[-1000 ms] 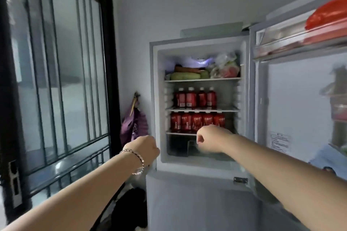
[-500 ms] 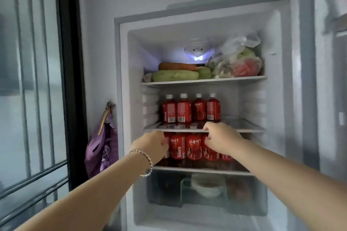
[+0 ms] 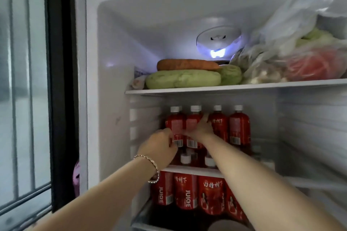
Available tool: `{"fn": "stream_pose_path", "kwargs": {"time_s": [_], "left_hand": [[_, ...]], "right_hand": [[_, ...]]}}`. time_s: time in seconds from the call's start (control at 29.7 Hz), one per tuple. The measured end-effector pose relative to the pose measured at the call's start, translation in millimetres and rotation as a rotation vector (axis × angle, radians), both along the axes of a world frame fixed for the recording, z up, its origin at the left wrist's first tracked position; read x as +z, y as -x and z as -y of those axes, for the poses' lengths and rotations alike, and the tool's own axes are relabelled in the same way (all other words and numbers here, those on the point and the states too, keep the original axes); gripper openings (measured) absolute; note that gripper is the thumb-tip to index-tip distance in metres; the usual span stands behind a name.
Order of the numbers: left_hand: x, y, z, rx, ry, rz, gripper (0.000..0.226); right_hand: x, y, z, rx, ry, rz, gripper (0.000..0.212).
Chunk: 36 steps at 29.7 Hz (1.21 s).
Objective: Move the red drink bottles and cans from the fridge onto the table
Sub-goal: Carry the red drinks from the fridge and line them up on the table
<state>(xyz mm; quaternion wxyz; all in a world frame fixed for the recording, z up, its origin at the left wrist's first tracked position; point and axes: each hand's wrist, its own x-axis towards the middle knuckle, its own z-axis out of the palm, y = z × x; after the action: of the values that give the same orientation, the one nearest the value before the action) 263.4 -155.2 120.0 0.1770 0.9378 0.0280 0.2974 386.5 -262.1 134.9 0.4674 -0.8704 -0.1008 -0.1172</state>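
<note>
In an open fridge (image 3: pixel 112 80), the left hand (image 3: pixel 159 148), fingers curled, meets the leftmost red bottle (image 3: pixel 173 125) on the middle shelf (image 3: pixel 187 169); a firm hold cannot be confirmed. The right hand (image 3: pixel 201 127) wraps around the second bottle (image 3: pixel 193 120). More red drinks (image 3: pixel 185 191) line the shelf below.

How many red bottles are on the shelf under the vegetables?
4 in a row: far-left bottle by the left hand, second bottle held by the right hand, third bottle, far-right bottle. More may hide behind them.
</note>
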Motion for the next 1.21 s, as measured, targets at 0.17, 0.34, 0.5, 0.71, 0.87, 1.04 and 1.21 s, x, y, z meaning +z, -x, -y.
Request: {"fn": "stream_pose_path", "kwargs": {"time_s": [0.17,0.34,0.5,0.71,0.87,1.04,1.21], "left_hand": [[9,-37,-9,-0.119,0.208,0.065,0.033],[43,-100,-14,-0.16,0.371,0.218,0.05],[54,-143,-24,-0.166,0.085,0.067,0.046],[63,-107,-14,-0.133,-0.145,0.089,0.034],[43,-38,2,-0.04,-0.44,0.223,0.036],[46,2,11,-0.023,-0.685,0.426,0.033],[55,8,27,-0.203,-0.902,0.491,0.054]], "right_hand": [[1,-16,7,0.001,-0.086,0.076,0.098],[0,4,31,0.081,-0.016,0.131,0.078],[-6,27,50,0.082,-0.067,0.235,0.064],[-13,42,46,-0.027,0.016,0.355,0.08],[-14,52,57,-0.078,0.119,0.462,0.086],[-17,62,65,-0.079,0.129,0.506,0.087],[-23,75,60,-0.042,0.373,0.622,0.095]]}}
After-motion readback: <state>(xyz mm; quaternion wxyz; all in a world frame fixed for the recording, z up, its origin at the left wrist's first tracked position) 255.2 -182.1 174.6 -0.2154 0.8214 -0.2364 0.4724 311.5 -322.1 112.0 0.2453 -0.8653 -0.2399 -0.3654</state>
